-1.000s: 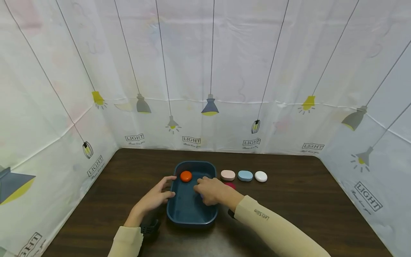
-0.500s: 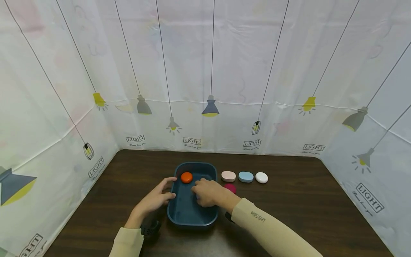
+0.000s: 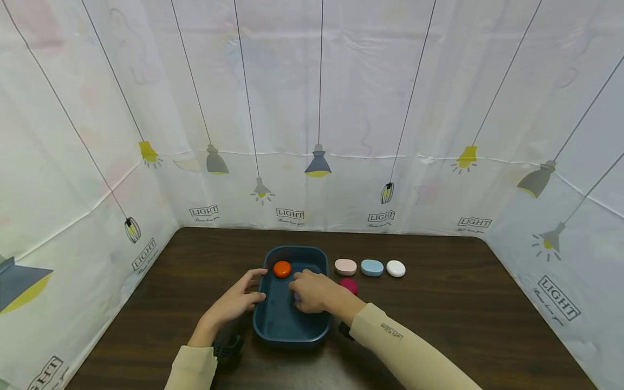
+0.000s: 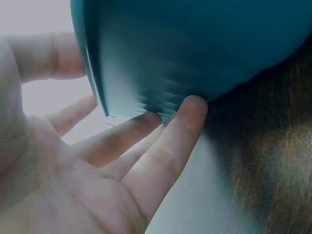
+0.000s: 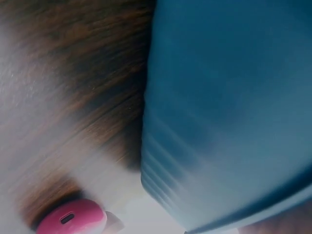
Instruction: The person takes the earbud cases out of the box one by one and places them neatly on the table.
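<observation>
A deep blue tray [image 3: 292,338] stands on the table, with an orange rounded case [image 3: 281,269] in its far left corner. My left hand [image 3: 234,300] holds the tray's left side: thumb and index finger reach over the rim, while other fingers lie against the outer wall [image 4: 146,63] in the left wrist view. Inside the tray, my right hand [image 3: 314,292] pinches a purple rounded thing [image 3: 297,297], mostly hidden by the fingers. The right wrist view shows the tray's outer side [image 5: 219,122] but not the hand's fingertips.
Right of the tray, a crimson rounded case [image 3: 348,285] lies near its wall; a small slot shows on it in the right wrist view. Behind stand pink [image 3: 345,267], light blue [image 3: 372,267] and white [image 3: 396,268] cases in a row. Patterned curtains enclose the dark table [image 3: 439,314].
My right hand has shifted slightly left inside the tray, so more of the crimson case and a bit of the purple thing show. The left hand and the tray stay put.
</observation>
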### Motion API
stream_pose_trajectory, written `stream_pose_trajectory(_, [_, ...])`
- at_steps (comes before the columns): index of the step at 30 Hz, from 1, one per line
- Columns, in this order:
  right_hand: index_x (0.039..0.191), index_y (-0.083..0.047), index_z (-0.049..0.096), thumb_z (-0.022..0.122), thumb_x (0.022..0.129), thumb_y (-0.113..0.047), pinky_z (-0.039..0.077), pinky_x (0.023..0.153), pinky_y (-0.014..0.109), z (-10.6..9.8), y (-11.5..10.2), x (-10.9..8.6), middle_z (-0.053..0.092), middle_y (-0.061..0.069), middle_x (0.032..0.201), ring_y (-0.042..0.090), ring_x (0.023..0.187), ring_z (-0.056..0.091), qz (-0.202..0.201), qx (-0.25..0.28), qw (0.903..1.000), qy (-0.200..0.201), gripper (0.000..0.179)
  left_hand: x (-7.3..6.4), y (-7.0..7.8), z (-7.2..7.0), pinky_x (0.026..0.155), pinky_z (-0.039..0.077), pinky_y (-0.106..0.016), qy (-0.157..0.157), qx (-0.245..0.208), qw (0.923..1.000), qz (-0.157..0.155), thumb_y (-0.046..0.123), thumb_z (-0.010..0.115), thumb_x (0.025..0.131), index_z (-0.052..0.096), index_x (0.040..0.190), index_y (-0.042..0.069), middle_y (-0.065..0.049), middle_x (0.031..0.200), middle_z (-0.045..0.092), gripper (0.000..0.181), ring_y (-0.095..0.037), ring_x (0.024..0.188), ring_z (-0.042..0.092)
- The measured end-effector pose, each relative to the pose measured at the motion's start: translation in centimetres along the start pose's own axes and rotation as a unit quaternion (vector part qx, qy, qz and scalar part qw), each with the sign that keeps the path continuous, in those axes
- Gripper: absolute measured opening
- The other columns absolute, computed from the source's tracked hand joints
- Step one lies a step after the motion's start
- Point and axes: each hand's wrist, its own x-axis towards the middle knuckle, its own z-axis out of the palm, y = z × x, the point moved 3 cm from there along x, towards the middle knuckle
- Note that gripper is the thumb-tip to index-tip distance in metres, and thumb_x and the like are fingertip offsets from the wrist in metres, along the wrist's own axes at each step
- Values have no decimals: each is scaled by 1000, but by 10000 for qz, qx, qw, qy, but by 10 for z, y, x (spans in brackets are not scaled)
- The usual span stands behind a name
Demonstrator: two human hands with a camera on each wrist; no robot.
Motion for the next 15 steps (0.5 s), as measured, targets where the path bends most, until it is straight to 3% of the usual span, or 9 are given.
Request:
stream_pose_trajectory(9, [108, -20, 71, 73, 92, -32, 52, 74, 30, -8, -5, -7, 53, -4, 96, 17, 88, 50, -74, 126, 9992, 384, 20, 0, 0, 0, 96, 53, -53, -2, -10, 10000, -11, 11, 57, 101, 34, 155, 13, -26, 154, 38, 58, -38, 126, 54])
stream_pose_trajectory(15, [116, -19, 70, 72, 92, -31, 52, 78, 30, -16, -9, -16, 55, -1, 105, 18, 92, 49, -47, 181, 9979, 622, 27, 0, 0, 0, 97, 53, -54, -14, 45, 10000, 2, 12, 57, 102, 34, 155, 13, -26, 154, 38, 58, -38, 126, 54])
